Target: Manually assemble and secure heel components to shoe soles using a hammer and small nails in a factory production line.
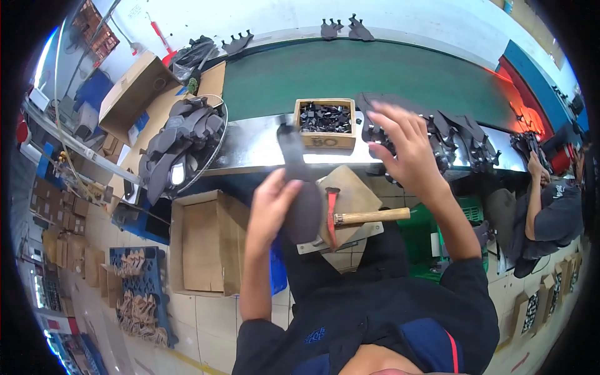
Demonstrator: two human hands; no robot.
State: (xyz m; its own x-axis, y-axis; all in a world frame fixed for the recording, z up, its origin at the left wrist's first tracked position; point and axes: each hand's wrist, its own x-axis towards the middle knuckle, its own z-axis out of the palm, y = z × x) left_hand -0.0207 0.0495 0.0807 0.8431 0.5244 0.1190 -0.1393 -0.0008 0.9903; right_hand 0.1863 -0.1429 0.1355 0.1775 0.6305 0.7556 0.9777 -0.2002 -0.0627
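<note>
My left hand (270,203) grips a dark grey shoe insole (304,212), held upright with its narrow end pointing away from me and slightly blurred. Fingers spread and holding nothing, my right hand (406,147) hovers over the near edge of the bench, beside a pile of dark shoe pieces (465,140). Between my arms a hammer (372,215) with a red head and wooden handle lies on a tan block (356,190) above my lap. A wooden box (325,140) full of small black parts stands on the metal bench edge, beyond the insole.
A green conveyor belt (350,69) runs behind the bench. At left are a heap of dark insoles (181,144) in a round basket and an open cardboard box (197,244) on the floor. A green crate (425,237) stands at right, near another person (553,206).
</note>
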